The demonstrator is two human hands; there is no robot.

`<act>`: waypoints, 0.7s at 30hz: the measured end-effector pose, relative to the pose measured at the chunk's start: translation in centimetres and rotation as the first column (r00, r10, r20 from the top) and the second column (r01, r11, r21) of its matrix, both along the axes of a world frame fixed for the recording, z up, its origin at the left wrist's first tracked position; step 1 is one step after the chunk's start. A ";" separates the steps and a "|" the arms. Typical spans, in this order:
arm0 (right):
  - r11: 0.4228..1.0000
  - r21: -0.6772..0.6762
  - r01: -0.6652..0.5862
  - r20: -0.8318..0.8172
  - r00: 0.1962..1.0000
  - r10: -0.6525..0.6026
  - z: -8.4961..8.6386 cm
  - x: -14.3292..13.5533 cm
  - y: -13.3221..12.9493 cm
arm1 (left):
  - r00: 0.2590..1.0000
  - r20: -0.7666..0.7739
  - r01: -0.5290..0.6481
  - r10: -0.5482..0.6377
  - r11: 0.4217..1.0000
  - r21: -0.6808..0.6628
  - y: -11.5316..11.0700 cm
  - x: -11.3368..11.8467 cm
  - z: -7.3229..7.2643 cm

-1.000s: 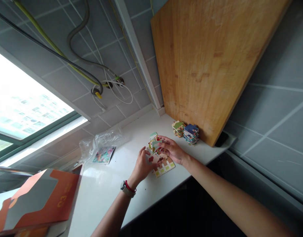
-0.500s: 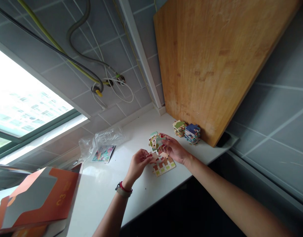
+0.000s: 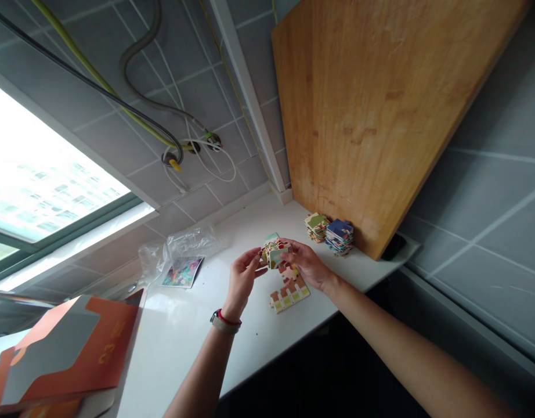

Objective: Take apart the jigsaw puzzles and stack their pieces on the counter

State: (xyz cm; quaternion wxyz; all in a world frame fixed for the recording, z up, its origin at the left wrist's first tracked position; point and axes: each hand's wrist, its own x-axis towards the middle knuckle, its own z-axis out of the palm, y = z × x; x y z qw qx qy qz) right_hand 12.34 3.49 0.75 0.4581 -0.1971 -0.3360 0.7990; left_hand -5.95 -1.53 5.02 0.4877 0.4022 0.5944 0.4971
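Observation:
My right hand (image 3: 310,266) is closed around a stack of jigsaw puzzle pieces (image 3: 276,257), its thumb across the top piece. On the left side of the same stack, my left hand (image 3: 245,277) has its thumb and fingers pinched at the pieces' edge. Below the hands, a joined section of puzzle (image 3: 290,295) with a white fence pattern lies on the white countertop (image 3: 184,342); my right hand and the stack hide part of its upper end. A pale green piece shows just behind the held stack.
Two more stacks, a green-topped one (image 3: 316,225) and a blue-topped one (image 3: 339,233), stand by a leaning wooden board (image 3: 358,116). A clear plastic bag (image 3: 193,239) and a colourful printed card (image 3: 183,271) lie to the left. An orange box (image 3: 97,342) sits at the near left.
My left hand has moved up from the joined puzzle section to the side of the held stack. The pale piece it held over the section no longer shows there. The stack has turned slightly.

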 end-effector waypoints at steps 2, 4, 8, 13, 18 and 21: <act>1.000 0.000 -0.010 0.002 1.000 0.010 0.1 0.1 0.0 | 1.000 0.026 0.013 -0.013 1.000 0.010 0.2 0.2 0.0; 1.000 -0.003 -0.025 0.004 1.000 0.025 0.1 0.2 0.0 | 0.998 0.031 0.048 -0.049 0.999 0.016 0.3 0.2 0.2; 1.000 0.001 -0.021 -0.020 1.000 0.021 -0.1 0.4 0.1 | 0.983 -0.057 0.172 -0.172 0.985 0.006 0.0 -0.9 1.3; 0.999 -0.033 -0.003 -0.049 0.999 0.001 0.2 0.5 -0.5 | 0.806 -0.482 0.284 -0.343 0.939 -0.193 -2.7 -2.3 1.7; 0.991 -0.133 -0.029 -0.075 0.997 0.019 0.8 0.4 -3.4 | 0.512 -0.795 0.261 -0.324 0.941 -0.216 -6.3 -0.7 -0.9; 0.985 -0.175 0.007 -0.056 0.998 -0.017 0.6 0.2 -4.4 | 0.517 -0.795 0.245 -0.317 0.945 -0.218 -6.9 0.0 -1.9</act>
